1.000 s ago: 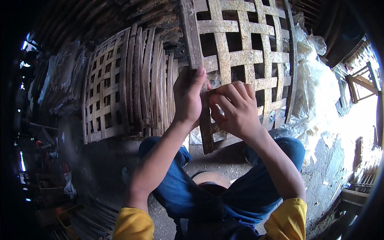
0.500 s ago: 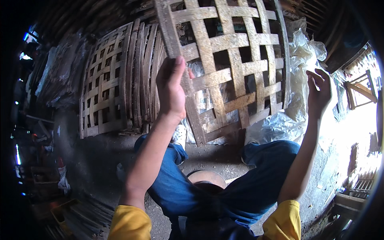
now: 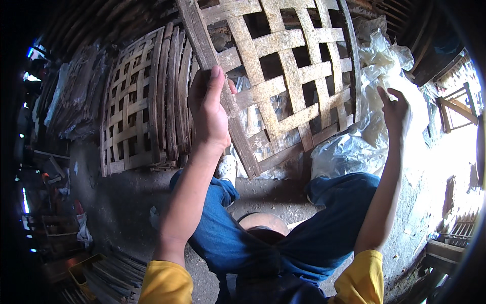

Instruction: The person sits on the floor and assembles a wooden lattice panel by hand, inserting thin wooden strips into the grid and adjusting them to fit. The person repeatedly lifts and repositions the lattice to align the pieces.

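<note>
My left hand (image 3: 209, 114) is closed around the left side rail of a woven bamboo drying rack (image 3: 281, 42), with the thumb on the near face of the wood. The rack is a wooden frame with flat, crisscrossed strips, held up tilted in front of me; its top runs out of view. Off the rack's right side hangs my right hand (image 3: 397, 112), fingers loosely bent and apart, with nothing in it. Behind that hand and the rack lies crumpled clear plastic sheeting (image 3: 349, 154).
Several similar racks (image 3: 129, 106) stand stacked upright at the left. Beneath me, between my knees, is a round stool-like seat (image 3: 263, 221). A yellow crate (image 3: 78, 273) and dark slats (image 3: 114, 273) lie at the lower left. Wooden framing (image 3: 458, 109) stands in bright light at the right.
The rack has shifted a little left and tilted further, its lower right corner rising. My left hand moved left with it. My right hand came slightly left and remains off the rack.
</note>
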A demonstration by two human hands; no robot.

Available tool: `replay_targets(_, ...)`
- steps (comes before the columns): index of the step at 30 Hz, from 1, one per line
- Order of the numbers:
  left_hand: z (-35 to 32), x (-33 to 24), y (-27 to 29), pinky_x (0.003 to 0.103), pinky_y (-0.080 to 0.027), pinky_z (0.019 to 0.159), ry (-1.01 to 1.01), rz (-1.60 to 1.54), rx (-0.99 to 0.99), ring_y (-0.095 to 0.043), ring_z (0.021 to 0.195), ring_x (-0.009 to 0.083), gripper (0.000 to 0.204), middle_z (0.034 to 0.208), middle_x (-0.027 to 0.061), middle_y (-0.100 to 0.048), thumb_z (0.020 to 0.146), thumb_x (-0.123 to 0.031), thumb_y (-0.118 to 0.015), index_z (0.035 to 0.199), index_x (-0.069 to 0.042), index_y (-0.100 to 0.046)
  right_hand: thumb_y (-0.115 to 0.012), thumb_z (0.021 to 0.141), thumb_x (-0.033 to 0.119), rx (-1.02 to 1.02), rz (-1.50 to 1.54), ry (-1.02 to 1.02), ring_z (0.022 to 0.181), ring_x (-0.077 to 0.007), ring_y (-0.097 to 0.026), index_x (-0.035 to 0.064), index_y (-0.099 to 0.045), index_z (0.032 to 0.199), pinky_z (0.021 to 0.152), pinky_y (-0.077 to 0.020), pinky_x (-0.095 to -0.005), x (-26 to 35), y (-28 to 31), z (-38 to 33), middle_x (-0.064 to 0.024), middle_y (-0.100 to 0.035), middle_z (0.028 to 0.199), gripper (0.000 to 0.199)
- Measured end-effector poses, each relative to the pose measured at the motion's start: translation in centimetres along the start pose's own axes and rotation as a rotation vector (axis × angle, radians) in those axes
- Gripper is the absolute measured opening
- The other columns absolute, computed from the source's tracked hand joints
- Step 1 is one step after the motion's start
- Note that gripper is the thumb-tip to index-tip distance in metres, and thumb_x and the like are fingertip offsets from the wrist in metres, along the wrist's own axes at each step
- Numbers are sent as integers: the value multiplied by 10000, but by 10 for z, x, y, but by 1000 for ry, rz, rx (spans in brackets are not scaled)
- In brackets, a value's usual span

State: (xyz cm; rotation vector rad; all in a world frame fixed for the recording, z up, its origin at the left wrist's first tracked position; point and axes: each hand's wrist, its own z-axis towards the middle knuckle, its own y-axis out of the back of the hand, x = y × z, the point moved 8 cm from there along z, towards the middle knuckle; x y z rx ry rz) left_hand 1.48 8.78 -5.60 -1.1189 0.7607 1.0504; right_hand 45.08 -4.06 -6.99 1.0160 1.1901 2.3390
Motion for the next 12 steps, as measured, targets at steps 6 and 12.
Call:
replay_targets(6,-1,7,-7,292,-427,736,14,-59,25,-537,731,121,242,793,6,-581,971,-291,-675,850,-90,-615,-819,806,172,-60,435,432,862,-228,-674,93,-735,1017,764,-524,-329,81,31,-43,-73,-710,937,240)
replay_targets(12,0,33,0,283,-358,798,210,-11,3,-518,798,92,261,806,2,-601,981,-349,-656,919,-96,-634,-875,683,87,338,553,1036,985,-235,-631,110,-706,962,874,-519,-423,195,24,-164,-65,-673,994,327)
